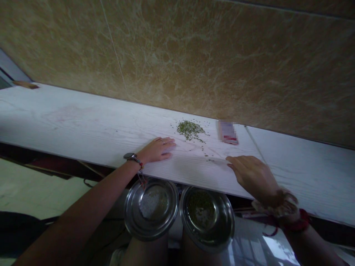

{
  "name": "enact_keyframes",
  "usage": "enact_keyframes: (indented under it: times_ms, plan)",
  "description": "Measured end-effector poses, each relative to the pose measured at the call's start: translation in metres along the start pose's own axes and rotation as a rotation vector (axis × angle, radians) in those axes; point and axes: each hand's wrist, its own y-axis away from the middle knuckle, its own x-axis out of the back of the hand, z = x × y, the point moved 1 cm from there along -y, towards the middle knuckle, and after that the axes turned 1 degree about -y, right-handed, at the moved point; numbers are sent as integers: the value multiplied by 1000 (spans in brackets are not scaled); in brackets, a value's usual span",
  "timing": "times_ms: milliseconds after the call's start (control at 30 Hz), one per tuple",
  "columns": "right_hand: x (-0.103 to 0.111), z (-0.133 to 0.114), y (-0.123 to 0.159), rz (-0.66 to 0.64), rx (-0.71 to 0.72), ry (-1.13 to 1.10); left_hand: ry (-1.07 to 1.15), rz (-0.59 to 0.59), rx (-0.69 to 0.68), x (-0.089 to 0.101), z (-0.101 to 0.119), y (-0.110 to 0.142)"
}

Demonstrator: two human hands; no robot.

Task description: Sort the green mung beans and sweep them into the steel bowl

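Note:
My left hand (pixel 159 149) lies flat on the white wooden ledge (pixel 91 122), fingers stretched toward a scattered heap of small green beans (pixel 190 128), just short of it. My right hand (pixel 251 173) is low over the ledge to the right, its fingers drawn together; whatever they may hold is hidden. A few stray beans (pixel 210 160) lie just left of its fingertips. Below the ledge's front edge are two steel bowls. White grains, like rice, lie in the left bowl (pixel 128 218); green beans with some pale bits are in the right bowl (pixel 229 229).
A phone-like flat object (pixel 228 132), partly blurred out, lies on the ledge right of the heap. Behind rises a brown marbled wall (pixel 177 55). A small wooden piece (pixel 26 85) sits at the far left end. The bowls rest by my legs.

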Motion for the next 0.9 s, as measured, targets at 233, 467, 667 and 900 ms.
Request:
enact_keyframes:
  times_ms: [233,467,667,900]
  plan:
    - [-4,2,2,14,-14,17,0,1,6,2,2,0]
    - [2,4,4,47,-7,-9,-2,8,5,0,0,1]
    - [-1,8,8,11,-32,33,-9,19,-13,0,-1,1]
    - [-1,7,8,31,-12,51,-16,11,2,1,0,1]
